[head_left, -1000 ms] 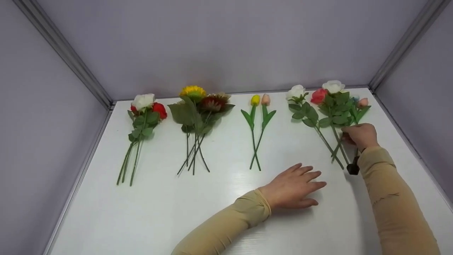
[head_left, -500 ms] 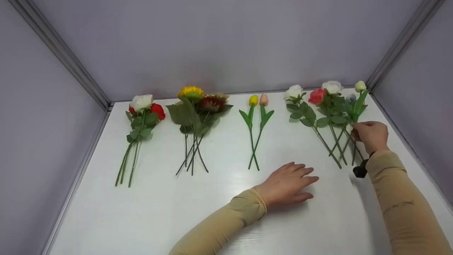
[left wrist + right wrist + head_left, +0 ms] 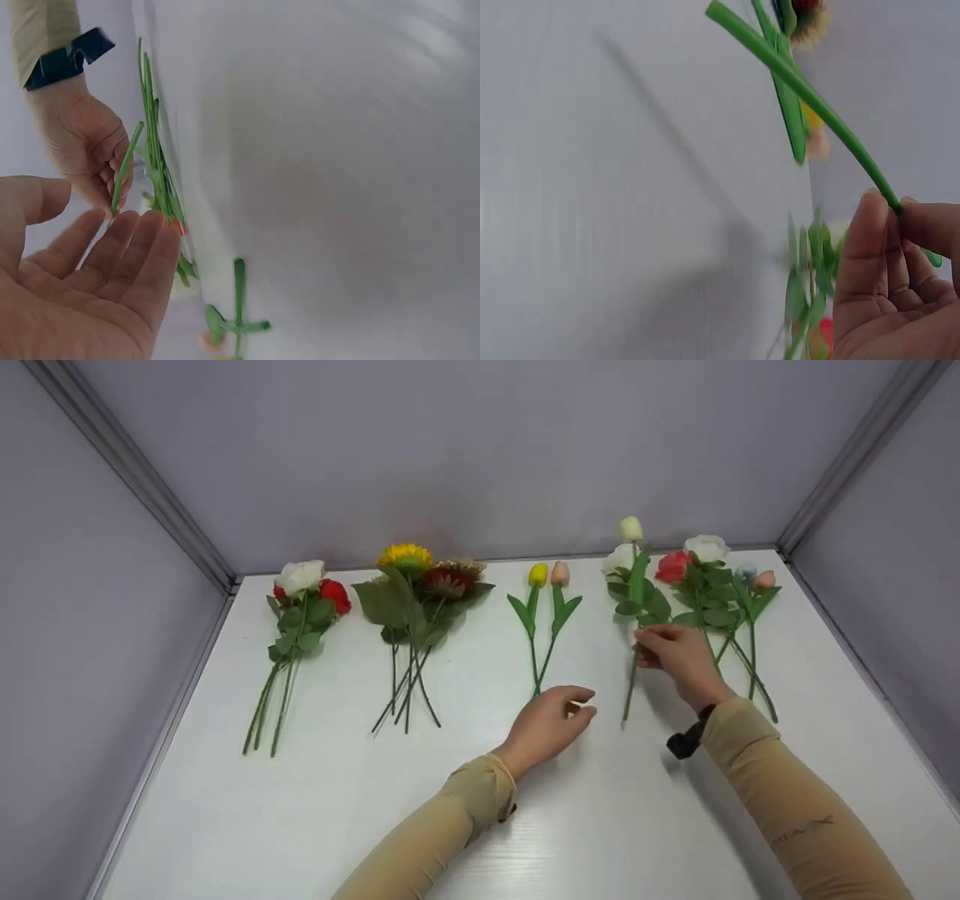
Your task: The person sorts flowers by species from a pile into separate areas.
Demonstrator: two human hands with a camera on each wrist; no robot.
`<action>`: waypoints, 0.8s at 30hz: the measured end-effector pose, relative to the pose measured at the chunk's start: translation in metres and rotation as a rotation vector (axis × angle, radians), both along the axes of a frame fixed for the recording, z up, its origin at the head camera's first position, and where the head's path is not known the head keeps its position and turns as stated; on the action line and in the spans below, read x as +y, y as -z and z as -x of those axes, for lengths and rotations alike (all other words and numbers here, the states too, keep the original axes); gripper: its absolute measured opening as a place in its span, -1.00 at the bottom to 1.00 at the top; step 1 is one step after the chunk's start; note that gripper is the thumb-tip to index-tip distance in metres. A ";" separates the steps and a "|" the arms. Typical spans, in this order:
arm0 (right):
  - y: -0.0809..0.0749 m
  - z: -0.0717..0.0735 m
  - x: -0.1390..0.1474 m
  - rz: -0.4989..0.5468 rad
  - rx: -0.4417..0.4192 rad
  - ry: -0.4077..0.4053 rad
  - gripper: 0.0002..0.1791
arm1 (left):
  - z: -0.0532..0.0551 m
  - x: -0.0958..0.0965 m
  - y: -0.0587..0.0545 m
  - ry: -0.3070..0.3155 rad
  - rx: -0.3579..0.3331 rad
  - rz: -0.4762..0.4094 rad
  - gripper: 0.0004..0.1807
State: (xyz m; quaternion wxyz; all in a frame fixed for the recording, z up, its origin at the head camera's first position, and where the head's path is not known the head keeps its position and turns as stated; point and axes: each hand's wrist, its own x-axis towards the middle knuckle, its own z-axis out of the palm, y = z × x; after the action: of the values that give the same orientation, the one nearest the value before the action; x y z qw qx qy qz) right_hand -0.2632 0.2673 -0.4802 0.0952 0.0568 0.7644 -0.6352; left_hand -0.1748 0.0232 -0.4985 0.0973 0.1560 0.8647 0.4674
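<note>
Right hand [image 3: 686, 660] pinches the stem [image 3: 630, 694] of a pale tulip [image 3: 631, 529] between thumb and fingertips. Tulip is raised off the white table [image 3: 585, 832], bloom toward the back wall [image 3: 480, 450], cut end toward the person; stem shadow shows on the tabletop in the right wrist view. From the head, its leaf overlaps a white rose [image 3: 619, 559].

Left hand [image 3: 546, 727]: fingers loosely extended, close together, thumb set apart. It hides the lower stems of a yellow tulip [image 3: 538, 574] and a pink tulip [image 3: 560, 573], which lie crossed. Coral rose [image 3: 673, 566] and blue tulip [image 3: 745, 576] rest farther right.
</note>
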 end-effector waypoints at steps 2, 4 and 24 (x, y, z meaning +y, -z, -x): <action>0.006 0.002 -0.024 0.042 0.013 -0.028 -0.43 | 0.003 -0.012 0.003 -0.048 -0.066 -0.099 -0.59; 0.007 -0.001 -0.046 0.081 0.030 -0.059 -0.40 | 0.004 -0.022 0.005 -0.076 -0.118 -0.187 -0.56; -0.012 -0.033 -0.115 0.174 0.116 -0.164 -0.55 | -0.014 -0.053 0.012 -0.158 -0.246 -0.559 -0.72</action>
State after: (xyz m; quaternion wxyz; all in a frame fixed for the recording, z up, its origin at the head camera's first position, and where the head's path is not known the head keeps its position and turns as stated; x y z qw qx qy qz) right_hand -0.2306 0.1523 -0.4685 0.1071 -0.0511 0.7125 -0.6915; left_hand -0.1610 -0.0302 -0.5104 0.1179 0.0512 0.6937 0.7087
